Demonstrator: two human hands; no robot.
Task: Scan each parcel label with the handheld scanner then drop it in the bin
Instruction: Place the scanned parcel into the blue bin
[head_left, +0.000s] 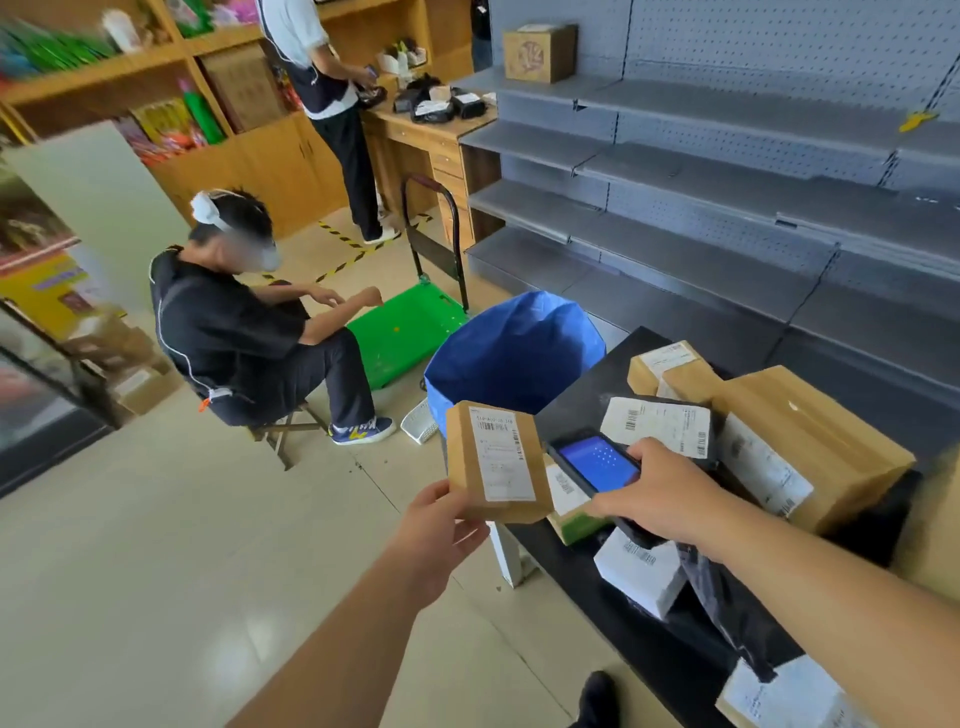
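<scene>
Two hands up front, both busy. Using the blue bin (514, 353) as the landmark: way off to its left a person in black (249, 332) sits on a folding stool, with a green cart (410, 332) just left of the bin. In front of the bin, the left hand (441, 525) pinches a flat brown parcel (493, 462) by its lower edge, label facing up. Right of that, the right hand (660, 493) is wrapped around the handheld scanner (597, 462), blue screen lit, close beside the parcel. To the bin's right, a black table (587, 395) holds more boxes (800, 447) and a white parcel (641, 571).
</scene>
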